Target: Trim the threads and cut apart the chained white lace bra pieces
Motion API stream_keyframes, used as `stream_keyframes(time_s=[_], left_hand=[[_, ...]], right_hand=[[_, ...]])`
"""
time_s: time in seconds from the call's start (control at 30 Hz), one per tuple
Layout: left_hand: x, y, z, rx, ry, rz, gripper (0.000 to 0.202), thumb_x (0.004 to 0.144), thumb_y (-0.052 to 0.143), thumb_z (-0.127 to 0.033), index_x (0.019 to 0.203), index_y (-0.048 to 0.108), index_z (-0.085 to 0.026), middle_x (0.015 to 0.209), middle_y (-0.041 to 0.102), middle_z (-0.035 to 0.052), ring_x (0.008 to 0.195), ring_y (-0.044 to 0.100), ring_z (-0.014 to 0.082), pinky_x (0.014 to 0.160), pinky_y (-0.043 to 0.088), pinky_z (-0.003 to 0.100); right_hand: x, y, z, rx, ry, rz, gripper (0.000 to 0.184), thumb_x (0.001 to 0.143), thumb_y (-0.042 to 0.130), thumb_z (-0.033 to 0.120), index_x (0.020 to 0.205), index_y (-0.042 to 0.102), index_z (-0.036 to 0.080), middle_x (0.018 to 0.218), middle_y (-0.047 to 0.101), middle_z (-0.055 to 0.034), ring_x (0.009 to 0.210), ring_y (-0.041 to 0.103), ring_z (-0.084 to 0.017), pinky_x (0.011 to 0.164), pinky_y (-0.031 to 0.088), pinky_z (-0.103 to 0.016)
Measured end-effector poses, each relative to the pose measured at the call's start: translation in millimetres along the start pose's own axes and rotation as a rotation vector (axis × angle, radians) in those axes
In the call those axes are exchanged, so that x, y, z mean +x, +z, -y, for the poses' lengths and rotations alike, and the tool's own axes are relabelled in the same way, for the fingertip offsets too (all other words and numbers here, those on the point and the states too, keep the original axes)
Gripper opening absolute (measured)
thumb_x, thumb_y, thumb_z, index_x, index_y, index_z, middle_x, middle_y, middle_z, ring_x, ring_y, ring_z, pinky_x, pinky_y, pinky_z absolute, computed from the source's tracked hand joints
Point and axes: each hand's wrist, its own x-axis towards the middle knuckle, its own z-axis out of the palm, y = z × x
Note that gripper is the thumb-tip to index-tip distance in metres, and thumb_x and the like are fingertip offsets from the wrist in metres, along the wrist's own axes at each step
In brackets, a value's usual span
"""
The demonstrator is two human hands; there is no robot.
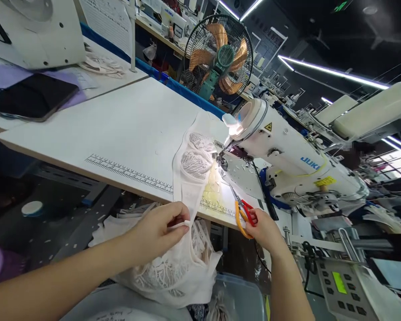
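A pale lace bra (pixel 196 164) lies across the table edge, its far part beside the needle area of a white sewing machine (pixel 287 147). My left hand (pixel 167 229) pinches the near end of its band between thumb and fingers. More pale lace bras (pixel 173 276) hang in a heap below that hand. My right hand (pixel 263 229) is closed around scissors (pixel 242 214) with one red and one orange handle, blades pointing toward the machine. The inner fingers of my right hand are partly hidden.
A black phone (pixel 33 96) rests on purple material at the left, near another machine (pixel 36 33). Behind the white table (pixel 127 129) stands a large fan (pixel 218 58). A clear bin (pixel 243 294) is below, and a control panel (pixel 341 285) sits at lower right.
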Motion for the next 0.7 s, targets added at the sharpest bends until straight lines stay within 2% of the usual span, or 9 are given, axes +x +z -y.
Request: stream_keyframes(time_s=[0.1, 0.17, 0.23, 0.3, 0.4, 0.47, 0.7], left_hand=[[0, -0.2, 1, 0.073, 0.049, 0.012, 0.007, 0.079, 0.043, -0.022, 0.074, 0.048, -0.021, 0.058, 0.041, -0.0058, 0.047, 0.039, 0.0107, 0.040, 0.033, 0.019], [0, -1.3, 3, 0.125, 0.115, 0.030, 0.008, 0.078, 0.042, -0.019, 0.074, 0.048, -0.021, 0.060, 0.044, -0.0048, 0.049, 0.040, 0.0112, 0.042, 0.034, 0.019], [0, -1.8, 5, 0.182, 0.188, 0.039, 0.011, 0.077, 0.040, -0.014, 0.073, 0.047, -0.021, 0.064, 0.047, -0.0036, 0.052, 0.042, 0.0116, 0.045, 0.034, 0.019], [0, -1.5, 6, 0.226, 0.254, 0.054, 0.015, 0.076, 0.038, -0.009, 0.073, 0.046, -0.021, 0.067, 0.047, -0.0030, 0.054, 0.043, 0.0119, 0.048, 0.035, 0.020], [1, -0.8, 7, 0.259, 0.330, 0.074, 0.019, 0.075, 0.034, -0.004, 0.073, 0.043, -0.021, 0.069, 0.047, -0.0026, 0.057, 0.043, 0.0121, 0.053, 0.034, 0.021], [1, -0.8, 8, 0.268, 0.353, 0.084, 0.020, 0.074, 0.034, -0.003, 0.073, 0.043, -0.021, 0.071, 0.047, -0.0022, 0.059, 0.044, 0.0123, 0.054, 0.034, 0.021], [-2, -3.6, 9, 0.275, 0.358, 0.081, 0.020, 0.075, 0.034, -0.003, 0.074, 0.043, -0.020, 0.073, 0.048, -0.0006, 0.064, 0.046, 0.0138, 0.056, 0.035, 0.023]], right_hand=[[-17, -10, 11, 0.101, 0.021, 0.052, 0.022, 0.073, 0.059, 0.035, 0.084, 0.055, 0.016, 0.070, 0.059, -0.0052, 0.057, 0.058, -0.018, 0.050, 0.047, -0.028], [-34, -17, 23, 0.362, -0.002, 0.150, 0.040, 0.076, 0.056, 0.052, 0.093, 0.050, 0.017, 0.069, 0.054, -0.0022, 0.055, 0.052, -0.015, 0.049, 0.044, -0.026], [-50, -22, 39, 0.636, -0.084, 0.310, 0.065, 0.066, 0.050, 0.076, 0.096, 0.047, 0.018, 0.066, 0.046, 0.0013, 0.052, 0.041, -0.012, 0.045, 0.037, -0.023], [-59, -23, 55, 0.732, -0.199, 0.447, 0.077, 0.053, 0.044, 0.088, 0.087, 0.047, 0.020, 0.067, 0.040, 0.0023, 0.052, 0.033, -0.011, 0.044, 0.031, -0.023], [-62, -22, 76, 0.649, -0.331, 0.561, 0.072, 0.051, 0.045, 0.088, 0.073, 0.043, 0.020, 0.068, 0.036, 0.0029, 0.054, 0.029, -0.010, 0.045, 0.027, -0.022], [-61, -21, 82, 0.589, -0.358, 0.582, 0.068, 0.054, 0.046, 0.086, 0.070, 0.041, 0.020, 0.067, 0.035, 0.0036, 0.054, 0.028, -0.010, 0.045, 0.026, -0.022], [-60, -23, 81, 0.492, -0.378, 0.574, 0.064, 0.056, 0.052, 0.082, 0.067, 0.038, 0.021, 0.067, 0.034, 0.0043, 0.055, 0.027, -0.010, 0.046, 0.026, -0.021]])
